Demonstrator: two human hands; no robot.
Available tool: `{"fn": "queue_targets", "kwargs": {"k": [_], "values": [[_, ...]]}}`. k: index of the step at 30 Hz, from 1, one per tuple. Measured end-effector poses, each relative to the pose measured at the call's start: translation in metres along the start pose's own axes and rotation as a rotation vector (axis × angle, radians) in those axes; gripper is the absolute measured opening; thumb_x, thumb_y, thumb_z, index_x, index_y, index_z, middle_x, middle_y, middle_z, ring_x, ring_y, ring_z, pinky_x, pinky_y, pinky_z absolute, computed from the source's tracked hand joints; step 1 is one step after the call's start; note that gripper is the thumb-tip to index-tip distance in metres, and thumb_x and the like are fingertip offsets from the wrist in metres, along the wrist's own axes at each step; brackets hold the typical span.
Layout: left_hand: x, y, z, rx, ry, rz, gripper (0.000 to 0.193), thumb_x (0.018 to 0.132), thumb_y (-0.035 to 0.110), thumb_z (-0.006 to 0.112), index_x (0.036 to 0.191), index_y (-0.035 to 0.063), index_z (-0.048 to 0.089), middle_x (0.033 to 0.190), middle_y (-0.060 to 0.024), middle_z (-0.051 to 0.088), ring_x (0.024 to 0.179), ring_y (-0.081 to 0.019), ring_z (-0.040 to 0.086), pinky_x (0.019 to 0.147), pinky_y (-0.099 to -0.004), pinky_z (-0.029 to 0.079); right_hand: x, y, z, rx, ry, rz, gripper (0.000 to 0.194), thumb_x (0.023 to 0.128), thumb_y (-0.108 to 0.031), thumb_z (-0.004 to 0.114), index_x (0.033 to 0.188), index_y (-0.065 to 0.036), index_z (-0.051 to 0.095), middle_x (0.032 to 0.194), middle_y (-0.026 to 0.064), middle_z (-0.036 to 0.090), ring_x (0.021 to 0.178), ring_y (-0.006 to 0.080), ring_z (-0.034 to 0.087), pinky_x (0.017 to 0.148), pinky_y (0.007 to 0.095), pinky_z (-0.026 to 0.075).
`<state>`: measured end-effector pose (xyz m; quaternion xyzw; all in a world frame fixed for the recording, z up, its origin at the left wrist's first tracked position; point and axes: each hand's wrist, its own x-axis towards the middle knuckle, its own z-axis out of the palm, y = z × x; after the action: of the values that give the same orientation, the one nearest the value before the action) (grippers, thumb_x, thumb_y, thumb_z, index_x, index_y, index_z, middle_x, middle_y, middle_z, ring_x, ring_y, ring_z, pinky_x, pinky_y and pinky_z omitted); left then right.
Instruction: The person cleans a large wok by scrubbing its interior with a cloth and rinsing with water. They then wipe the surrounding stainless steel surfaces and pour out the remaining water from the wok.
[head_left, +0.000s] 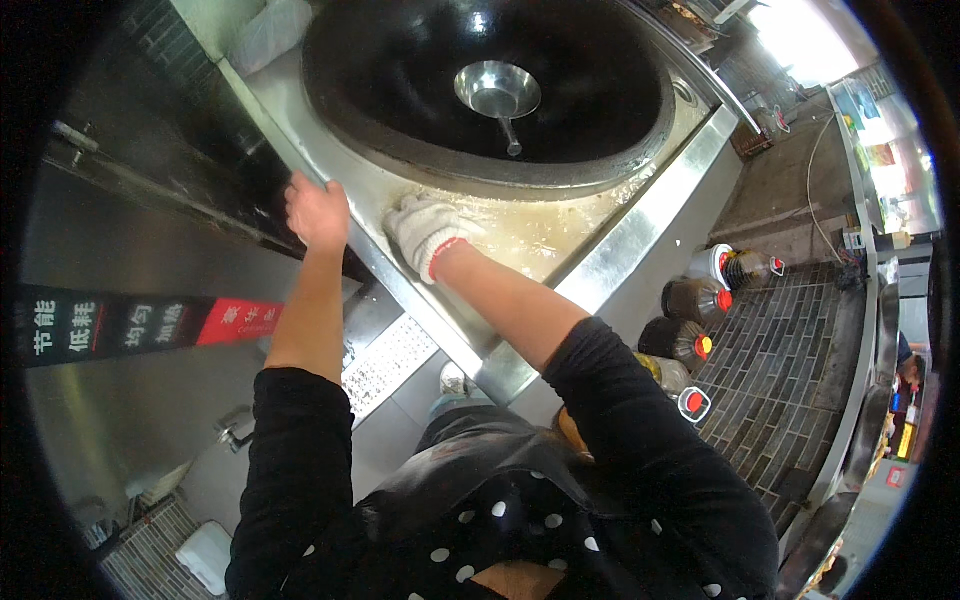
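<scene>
My left hand (318, 210), bare, rests with curled fingers on the raised metal edge at the left of a stainless steel wok range (465, 180). On my right hand (431, 229) is a white knitted glove with a red cuff; it presses on the wet, soapy-looking range top, and whether a cloth lies beneath it I cannot tell. Just beyond that hand sits a large black wok (390, 112), with a metal ladle (498, 88) lying in its middle, the short handle pointing towards me.
A clear plastic bag (271, 34) lies at the range's back left corner. Several large plastic bottles with coloured caps (684, 300) stand on the floor at right. A perforated metal floor grate (390, 367) is below the front edge. A person (912, 369) is partly visible far right.
</scene>
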<state>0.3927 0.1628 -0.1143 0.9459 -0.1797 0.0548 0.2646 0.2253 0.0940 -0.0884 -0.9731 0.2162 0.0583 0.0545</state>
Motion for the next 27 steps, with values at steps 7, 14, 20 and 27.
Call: {"fn": "queue_targets", "kwargs": {"k": [7, 14, 20, 27], "values": [[0.001, -0.005, -0.006, 0.032, -0.02, -0.066, 0.057, 0.082, 0.031, 0.058, 0.13, 0.0039, 0.044, 0.121, -0.0219, 0.054, 0.11, -0.039, 0.055, 0.091, -0.0508, 0.044, -0.059, 0.057, -0.028, -0.034, -0.172, -0.043, 0.021, 0.08, -0.011, 0.061, 0.1, -0.009, 0.068, 0.111, 0.0165, 0.063, 0.101, 0.0333, 0.063, 0.084, 0.042, 0.053], [0.001, 0.001, -0.002, 0.015, -0.054, -0.055, 0.059, 0.083, 0.033, 0.058, 0.132, 0.0053, 0.043, 0.124, -0.0205, 0.053, 0.111, -0.0383, 0.054, 0.093, -0.0502, 0.043, -0.089, 0.192, -0.001, -0.249, -0.199, 0.236, 0.021, 0.082, -0.017, 0.061, 0.099, -0.009, 0.071, 0.109, 0.0142, 0.067, 0.104, 0.0344, 0.063, 0.09, 0.0351, 0.051], [0.003, -0.004, -0.001, 0.045, -0.032, -0.047, 0.06, 0.083, 0.033, 0.059, 0.133, 0.005, 0.042, 0.124, -0.0219, 0.053, 0.11, -0.0393, 0.055, 0.092, -0.0501, 0.044, -0.081, 0.126, -0.037, -0.245, -0.203, 0.349, 0.021, 0.085, -0.019, 0.06, 0.101, -0.011, 0.071, 0.107, 0.0113, 0.068, 0.101, 0.0252, 0.067, 0.081, 0.0381, 0.056], [0.001, 0.002, -0.007, 0.015, -0.07, -0.055, 0.061, 0.083, 0.033, 0.059, 0.134, 0.0048, 0.04, 0.123, -0.0235, 0.052, 0.11, -0.0411, 0.054, 0.092, -0.0512, 0.044, -0.081, -0.009, -0.008, 0.024, -0.125, 0.185, 0.028, 0.084, -0.002, 0.054, 0.111, 0.004, 0.054, 0.109, 0.0225, 0.058, 0.094, 0.0302, 0.064, 0.082, 0.041, 0.054]]}}
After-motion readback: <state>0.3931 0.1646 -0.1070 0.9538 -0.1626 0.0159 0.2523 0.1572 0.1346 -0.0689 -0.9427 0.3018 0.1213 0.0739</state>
